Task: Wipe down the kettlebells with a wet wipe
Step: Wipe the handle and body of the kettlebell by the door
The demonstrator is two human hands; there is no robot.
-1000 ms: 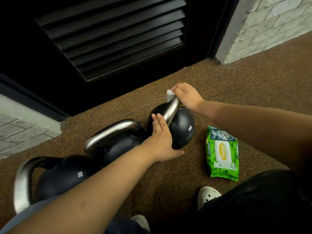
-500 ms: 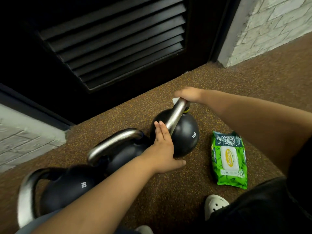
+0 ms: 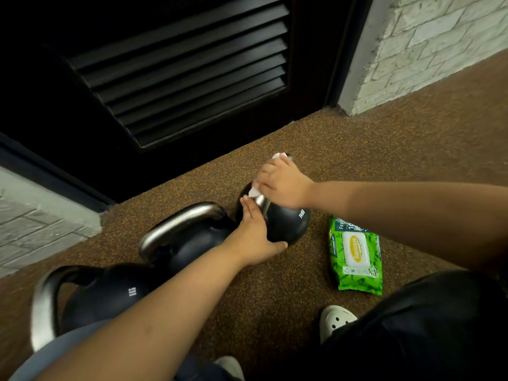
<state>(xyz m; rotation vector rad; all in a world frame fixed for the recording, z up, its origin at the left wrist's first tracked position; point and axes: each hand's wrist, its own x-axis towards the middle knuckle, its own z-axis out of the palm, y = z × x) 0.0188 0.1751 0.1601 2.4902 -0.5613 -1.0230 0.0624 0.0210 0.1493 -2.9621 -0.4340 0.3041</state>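
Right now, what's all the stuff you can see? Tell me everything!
floor: one, brown and speckled, under everything
kettlebells: three, black with silver handles, in a row from far to near
wipe: one, white, on the far kettlebell's handle
pack of wipes: one, green, on the floor to the right of the far kettlebell
door: one, black with slats, at the back
brick walls: two, pale, on either side of the door
shoes: two, white, at the bottom
left hand: one, resting flat on the far kettlebell's side
right hand: one, gripping the wipe on the handle
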